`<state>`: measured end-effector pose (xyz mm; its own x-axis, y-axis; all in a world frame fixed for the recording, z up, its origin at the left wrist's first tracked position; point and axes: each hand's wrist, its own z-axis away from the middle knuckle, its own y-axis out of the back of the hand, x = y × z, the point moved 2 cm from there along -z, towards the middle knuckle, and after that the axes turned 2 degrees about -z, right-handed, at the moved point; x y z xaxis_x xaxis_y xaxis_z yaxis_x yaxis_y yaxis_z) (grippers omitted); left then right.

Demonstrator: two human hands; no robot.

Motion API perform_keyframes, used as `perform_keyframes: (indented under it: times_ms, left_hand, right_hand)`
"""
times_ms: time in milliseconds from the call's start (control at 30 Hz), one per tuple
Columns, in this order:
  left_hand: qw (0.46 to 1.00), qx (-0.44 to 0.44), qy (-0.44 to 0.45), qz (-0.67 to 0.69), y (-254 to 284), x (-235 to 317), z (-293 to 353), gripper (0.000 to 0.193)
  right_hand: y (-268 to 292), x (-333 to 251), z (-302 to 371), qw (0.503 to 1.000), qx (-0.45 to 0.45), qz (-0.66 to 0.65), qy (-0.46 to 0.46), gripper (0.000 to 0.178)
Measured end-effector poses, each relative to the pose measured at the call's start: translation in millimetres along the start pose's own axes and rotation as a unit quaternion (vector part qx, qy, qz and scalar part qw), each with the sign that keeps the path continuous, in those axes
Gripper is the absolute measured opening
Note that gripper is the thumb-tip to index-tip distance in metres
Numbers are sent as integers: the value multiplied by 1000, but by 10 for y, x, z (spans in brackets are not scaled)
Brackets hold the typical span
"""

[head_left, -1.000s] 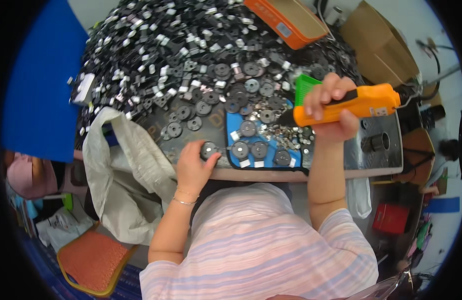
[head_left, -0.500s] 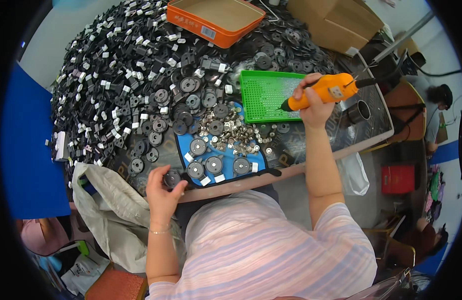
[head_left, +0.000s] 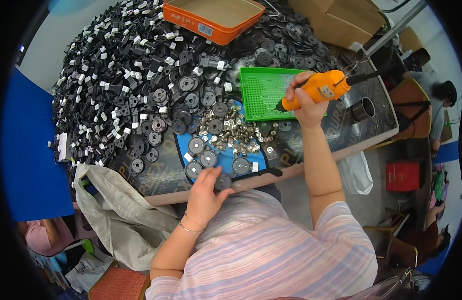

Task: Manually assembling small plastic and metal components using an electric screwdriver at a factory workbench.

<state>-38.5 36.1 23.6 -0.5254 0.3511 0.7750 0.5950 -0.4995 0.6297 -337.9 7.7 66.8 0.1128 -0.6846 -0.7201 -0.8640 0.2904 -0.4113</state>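
My left hand point(head_left: 203, 196) is at the front edge of a blue mat point(head_left: 258, 156), its fingers and thumb closed round a round black disc point(head_left: 223, 181). Around it on the mat lie several dark round wheels point(head_left: 208, 158), some with white blocks point(head_left: 254, 167) at their sides. Behind these is a heap of small silver metal parts point(head_left: 231, 131). Held up over a green perforated tray point(head_left: 263, 95), my right hand point(head_left: 309, 105) grips an orange electric screwdriver point(head_left: 323, 89), its dark tip pointing left and down.
A large pile of black parts with white ends point(head_left: 111, 75) covers the table's left; black discs point(head_left: 296, 40) are heaped behind the tray. An orange tin point(head_left: 211, 25), a cardboard box point(head_left: 336, 20) and a metal cup point(head_left: 362, 109) stand around. Grey cloth point(head_left: 116, 210) hangs at the front left.
My left hand has moved right with the disc, from beside the mat to its front edge. The screwdriver in my right hand has shifted slightly left.
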Motion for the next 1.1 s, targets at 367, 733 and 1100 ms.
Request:
perform_keyframes:
  times_ms: [367, 733, 1100]
  left_hand:
    - [992, 83, -90, -25, -84, -116, -98, 60]
    - [996, 56, -50, 57, -16, -154, -117, 52]
    - [994, 42, -29, 96, -11, -177, -113, 47]
  right_hand:
    - [-33, 9, -27, 1000, -15, 17, -14, 18]
    - [-903, -370, 423, 966, -221, -95, -98, 29]
    - [-1307, -124, 638, 942, -307, -35, -128, 23]
